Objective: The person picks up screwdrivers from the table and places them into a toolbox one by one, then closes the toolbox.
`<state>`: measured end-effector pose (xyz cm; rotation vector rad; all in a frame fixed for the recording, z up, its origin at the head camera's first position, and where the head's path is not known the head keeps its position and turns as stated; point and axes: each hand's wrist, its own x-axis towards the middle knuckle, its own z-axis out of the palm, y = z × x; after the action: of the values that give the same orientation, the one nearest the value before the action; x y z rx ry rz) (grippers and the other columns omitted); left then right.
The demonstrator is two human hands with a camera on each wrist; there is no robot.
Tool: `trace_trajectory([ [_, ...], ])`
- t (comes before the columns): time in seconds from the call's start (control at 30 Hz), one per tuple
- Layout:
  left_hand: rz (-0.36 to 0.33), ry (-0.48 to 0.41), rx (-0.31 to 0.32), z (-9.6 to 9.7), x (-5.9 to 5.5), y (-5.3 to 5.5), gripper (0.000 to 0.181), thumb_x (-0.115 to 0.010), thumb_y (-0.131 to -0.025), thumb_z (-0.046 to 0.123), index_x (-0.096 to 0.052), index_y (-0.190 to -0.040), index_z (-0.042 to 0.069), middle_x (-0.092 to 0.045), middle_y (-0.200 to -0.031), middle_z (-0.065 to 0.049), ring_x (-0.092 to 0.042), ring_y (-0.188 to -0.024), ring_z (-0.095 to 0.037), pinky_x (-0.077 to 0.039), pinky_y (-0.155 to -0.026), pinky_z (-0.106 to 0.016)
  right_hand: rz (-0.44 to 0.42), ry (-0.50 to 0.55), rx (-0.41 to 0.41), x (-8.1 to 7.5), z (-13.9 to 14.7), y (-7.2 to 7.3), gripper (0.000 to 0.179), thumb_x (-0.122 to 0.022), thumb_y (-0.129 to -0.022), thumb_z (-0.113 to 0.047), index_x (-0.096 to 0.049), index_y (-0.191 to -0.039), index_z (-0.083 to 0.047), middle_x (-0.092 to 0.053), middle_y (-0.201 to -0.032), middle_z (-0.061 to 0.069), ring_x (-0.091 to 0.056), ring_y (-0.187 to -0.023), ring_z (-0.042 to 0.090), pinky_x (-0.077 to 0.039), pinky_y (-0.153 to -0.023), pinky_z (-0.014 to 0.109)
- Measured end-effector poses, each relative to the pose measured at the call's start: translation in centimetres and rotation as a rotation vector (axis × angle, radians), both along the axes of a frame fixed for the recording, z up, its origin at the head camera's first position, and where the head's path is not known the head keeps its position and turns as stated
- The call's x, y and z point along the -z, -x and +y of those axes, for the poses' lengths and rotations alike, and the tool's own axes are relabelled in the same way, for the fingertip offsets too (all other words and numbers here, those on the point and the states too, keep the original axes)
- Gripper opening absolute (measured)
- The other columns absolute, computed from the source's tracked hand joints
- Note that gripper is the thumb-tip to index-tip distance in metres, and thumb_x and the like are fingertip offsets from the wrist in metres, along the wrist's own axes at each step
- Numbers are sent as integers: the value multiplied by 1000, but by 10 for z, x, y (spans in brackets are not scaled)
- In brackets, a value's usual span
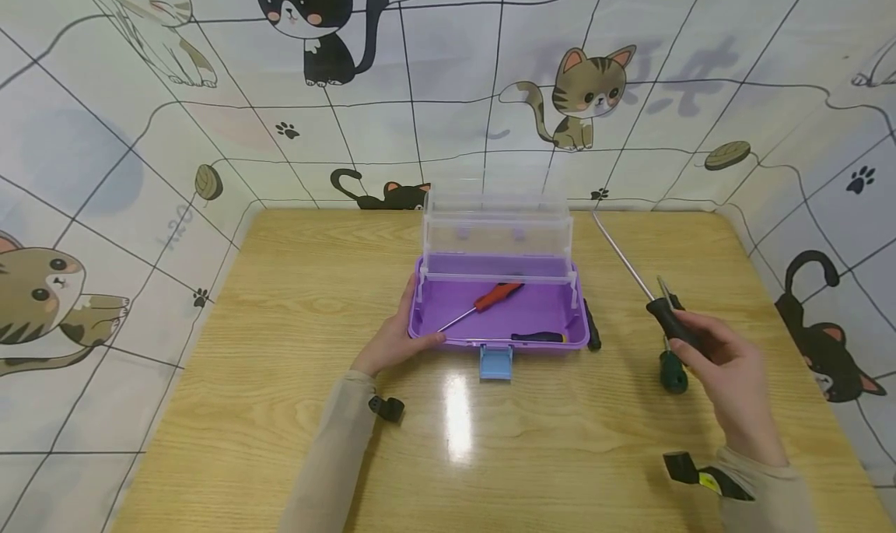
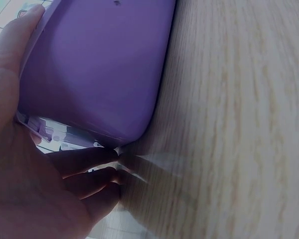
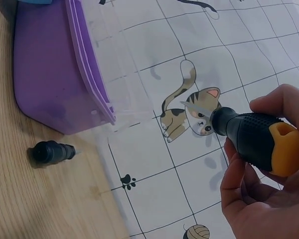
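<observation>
My left hand [image 1: 393, 337] grips the front left corner of a purple toolbox [image 1: 584, 332], its thumb on the front rim. In the left wrist view the toolbox [image 2: 104, 64] stands on the table, fingers along its end wall. The clear lid [image 1: 498, 241] is raised. Inside lie a red-handled screwdriver [image 1: 498, 295] and a black screwdriver with a yellow end [image 1: 537, 337]. Out to the right, my right hand [image 1: 731, 377] holds a long screwdriver [image 1: 668, 319] by its black handle, shaft pointing up and away. Its orange end cap [image 3: 289, 149] shows in the right wrist view.
A green-handled screwdriver [image 1: 673, 371] lies on the table under the right hand, beside another pointed tool [image 1: 666, 290]. Against the box's right side is a black-handled screwdriver [image 1: 592, 327]. A blue latch [image 1: 495, 363] hangs from the box front. Cat-patterned sheeting [image 1: 455, 66] encloses the table.
</observation>
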<state>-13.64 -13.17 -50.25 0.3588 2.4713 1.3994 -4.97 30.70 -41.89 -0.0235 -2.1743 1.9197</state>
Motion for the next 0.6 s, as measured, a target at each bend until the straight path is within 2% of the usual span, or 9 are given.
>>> trace_trajectory([
  [0.3,-8,2,-7,0,-1,-1,119,-80,-79,37,13,-153,34,-24,-154,-20,-45,-126,-40,-33,-106,-49,43,-41,-95,1,-5,0,36,-60,-86,16,-58,-123,12,-62,-112,3,-59,-98,11,-49,-76,12],
  [0.6,0,9,-12,0,-2,-1,119,-80,-78,39,11,-155,28,-26,-153,-22,-46,-125,-41,-34,-105,-52,38,-163,-152,3,-10,2,36,-61,-86,16,-60,-121,10,-61,-113,2,-58,-95,12,-48,-74,12],
])
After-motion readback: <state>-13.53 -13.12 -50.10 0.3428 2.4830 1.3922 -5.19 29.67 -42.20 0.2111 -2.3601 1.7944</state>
